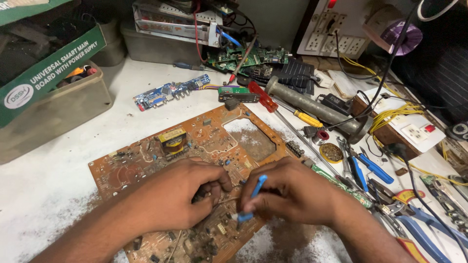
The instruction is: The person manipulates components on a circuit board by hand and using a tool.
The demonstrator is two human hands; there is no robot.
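Note:
A large brown circuit board (204,141) lies flat on the white bench, with a yellow-taped transformer (171,141) on its far left part and a rectangular cut-out near its far right corner. My left hand (180,197) rests on the board's near part, fingers curled around a small dark component that is mostly hidden. My right hand (287,192) grips a small blue-handled tool (253,197), its tip pointing down at the board right beside my left fingers. A thin pale wire (228,198) runs between the two hands.
Pliers and cutters with blue handles (370,168) and a red-and-yellow tool lie to the right. A red screwdriver (265,100), a yellow-handled one (307,118), a grey metal cylinder (312,107), a blue board (170,91) and green boards sit behind. A bin (58,112) stands left. Brown dust is scattered about.

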